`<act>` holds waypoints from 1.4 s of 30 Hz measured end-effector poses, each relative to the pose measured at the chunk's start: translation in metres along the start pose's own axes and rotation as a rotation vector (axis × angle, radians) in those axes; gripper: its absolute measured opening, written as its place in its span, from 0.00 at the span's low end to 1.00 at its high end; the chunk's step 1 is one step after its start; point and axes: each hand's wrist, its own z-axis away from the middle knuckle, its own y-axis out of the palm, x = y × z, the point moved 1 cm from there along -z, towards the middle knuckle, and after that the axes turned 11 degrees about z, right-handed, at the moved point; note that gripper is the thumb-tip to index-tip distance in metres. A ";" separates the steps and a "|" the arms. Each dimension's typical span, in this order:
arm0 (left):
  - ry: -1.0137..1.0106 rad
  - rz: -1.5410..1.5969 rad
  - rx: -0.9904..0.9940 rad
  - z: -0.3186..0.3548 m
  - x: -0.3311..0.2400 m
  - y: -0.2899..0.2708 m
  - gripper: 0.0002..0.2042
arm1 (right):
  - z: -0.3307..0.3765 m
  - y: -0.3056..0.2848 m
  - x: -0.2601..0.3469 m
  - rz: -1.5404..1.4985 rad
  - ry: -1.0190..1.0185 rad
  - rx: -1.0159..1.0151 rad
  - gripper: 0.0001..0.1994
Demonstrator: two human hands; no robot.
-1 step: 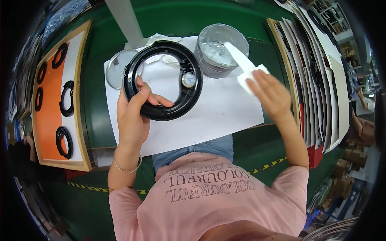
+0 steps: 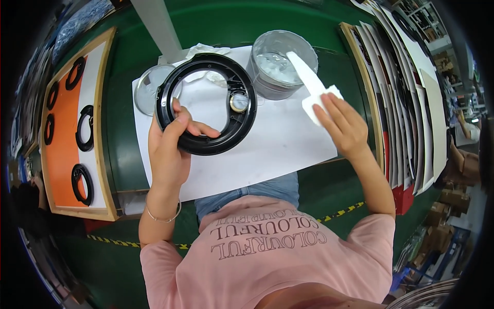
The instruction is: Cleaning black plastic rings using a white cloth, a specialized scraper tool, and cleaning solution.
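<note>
A black plastic ring-shaped housing [image 2: 243, 123] is raised over the white paper sheet [image 2: 288, 135], gripped at its lower left by my left hand [image 2: 175, 136]. My thumb lies on the rim and some fingers reach through the opening. On the ring's right inner side sits a small round metal-edged disc [image 2: 239, 102]. My right hand [image 2: 346, 126] is closed on a white spatula [image 2: 304, 71], with white wrapping or cloth [image 2: 311, 106] around its grip. The blade points toward a translucent tub [image 2: 278, 91] containing pale, glossy paste [image 2: 280, 66]. Its tip appears in front of the tub's right side.
Behind the ring lies a clear round lid [image 2: 144, 95], near crumpled white tissue [image 2: 206, 50]. A wood-framed board [image 2: 62, 154] on the left carries several black rings. Upright stacked sheets [image 2: 414, 118] line the right side. A grey post [image 2: 157, 26] rises at the back.
My right hand and the spatula grip have shifted slightly left. The ring in my left hand has moved a very little to the left.
</note>
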 end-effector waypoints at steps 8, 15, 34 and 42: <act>0.036 -0.015 -0.023 -0.002 -0.001 -0.006 0.07 | 0.032 -0.043 -0.001 0.084 -0.029 0.047 0.08; 0.028 0.017 -0.008 0.005 0.001 -0.001 0.07 | 0.033 -0.019 -0.018 -0.660 0.937 -0.123 0.10; 0.034 -0.015 0.018 0.000 0.005 0.004 0.06 | -0.001 -0.007 -0.015 -0.120 0.072 -0.090 0.08; 0.051 -0.018 0.001 -0.001 0.004 0.000 0.07 | 0.056 -0.027 0.002 -0.094 0.046 -0.042 0.08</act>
